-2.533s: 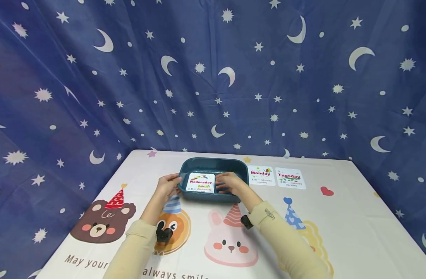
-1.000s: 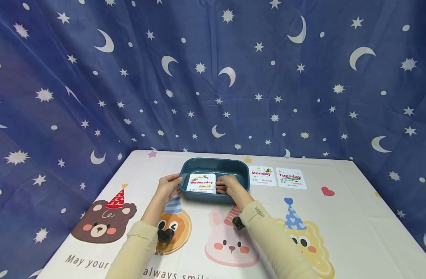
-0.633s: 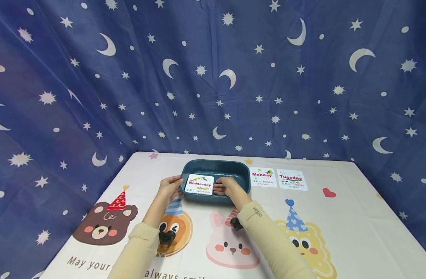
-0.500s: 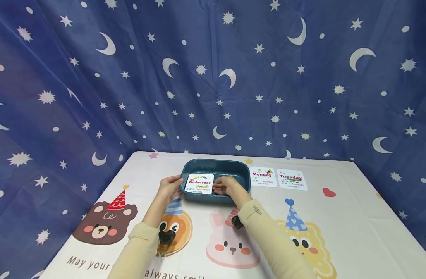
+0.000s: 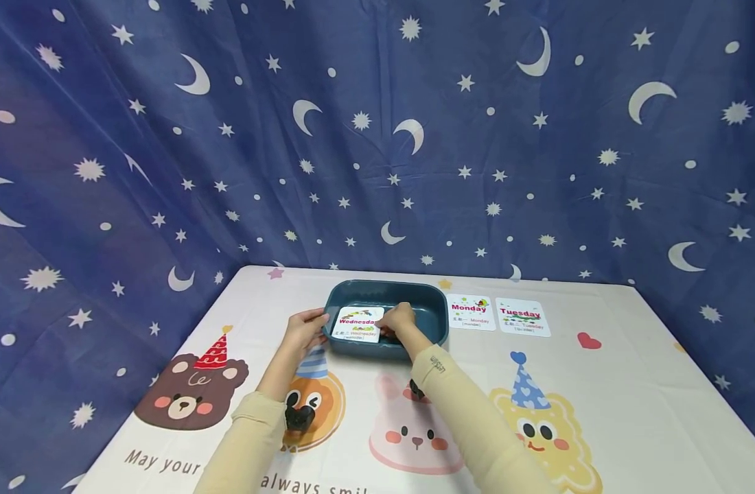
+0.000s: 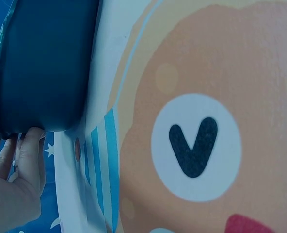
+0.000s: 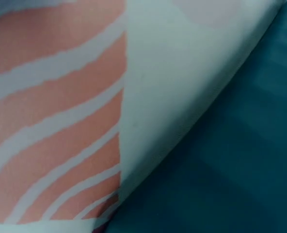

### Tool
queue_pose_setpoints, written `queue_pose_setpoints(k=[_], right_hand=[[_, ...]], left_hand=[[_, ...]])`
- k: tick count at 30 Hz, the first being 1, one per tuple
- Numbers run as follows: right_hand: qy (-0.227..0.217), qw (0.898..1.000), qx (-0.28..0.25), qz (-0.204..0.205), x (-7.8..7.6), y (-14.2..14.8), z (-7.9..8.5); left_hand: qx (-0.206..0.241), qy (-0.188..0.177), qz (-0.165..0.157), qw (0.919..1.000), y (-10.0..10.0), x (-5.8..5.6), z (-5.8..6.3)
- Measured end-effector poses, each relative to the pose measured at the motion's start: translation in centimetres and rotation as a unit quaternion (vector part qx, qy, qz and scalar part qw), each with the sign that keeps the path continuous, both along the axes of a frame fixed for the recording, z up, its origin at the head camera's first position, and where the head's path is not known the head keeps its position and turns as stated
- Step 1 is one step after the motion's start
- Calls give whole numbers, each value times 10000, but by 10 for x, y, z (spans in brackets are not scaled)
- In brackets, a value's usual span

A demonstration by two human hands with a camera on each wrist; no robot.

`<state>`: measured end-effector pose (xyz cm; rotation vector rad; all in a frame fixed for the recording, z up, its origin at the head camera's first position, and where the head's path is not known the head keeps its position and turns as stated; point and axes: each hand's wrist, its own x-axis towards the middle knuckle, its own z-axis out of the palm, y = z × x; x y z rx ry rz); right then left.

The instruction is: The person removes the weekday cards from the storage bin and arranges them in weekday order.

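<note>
A dark teal plastic bin point(image 5: 423, 296) stands on the table. Inside it, toward the left, a white card printed "Wednesday" point(image 5: 356, 325) lies face up. My left hand point(image 5: 306, 328) grips the bin's left end; in the left wrist view the left hand point(image 6: 20, 177) has its fingertips against the outer wall, with the thumb near the rim. My right hand point(image 5: 399, 320) reaches into the bin over the front rim and pinches the Wednesday card at its right edge, fingers curled. The right wrist view shows the bin's wall point(image 7: 231, 160) but not the hand.
Right of the bin, a "Monday" card point(image 5: 471, 313) and a "Tuesday" card point(image 5: 523, 318) lie side by side on the table. A white tablecloth point(image 5: 649, 391) with cartoon animals covers the table. Behind hangs a blue curtain point(image 5: 377, 178) with moons and stars.
My right hand has moved left within the bin, and its fingers have curled in at the Wednesday card's right edge. The left hand keeps its hold on the bin. The head view has shifted slightly.
</note>
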<state>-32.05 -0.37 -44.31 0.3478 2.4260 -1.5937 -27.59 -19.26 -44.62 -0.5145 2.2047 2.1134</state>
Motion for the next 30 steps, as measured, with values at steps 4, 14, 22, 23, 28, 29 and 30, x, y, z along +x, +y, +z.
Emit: queue_pose_setpoints(k=[4, 14, 22, 23, 28, 29, 30], right_hand=[[53, 9999, 84, -21, 1, 3, 0], [-390, 9991, -142, 7, -16, 8, -14], [-782, 9929, -842, 312, -11, 19, -9], [-796, 9925, -869, 327, -11, 21, -8], [-771, 9907, -1031, 450, -10, 26, -2], [-726, 9906, -1044, 502, -10, 27, -2], [-691, 9905, -1056, 544, -9, 28, 0]], left_hand=[[4, -23, -5, 10000, 1, -1, -1], [48, 21, -21, 10000, 1, 0, 0], [66, 36, -42, 10000, 1, 0, 0], [72, 49, -53, 9999, 1, 0, 0], [122, 73, -76, 9999, 1, 0, 1], [120, 64, -85, 9999, 1, 0, 1], [112, 57, -90, 9999, 1, 0, 1]])
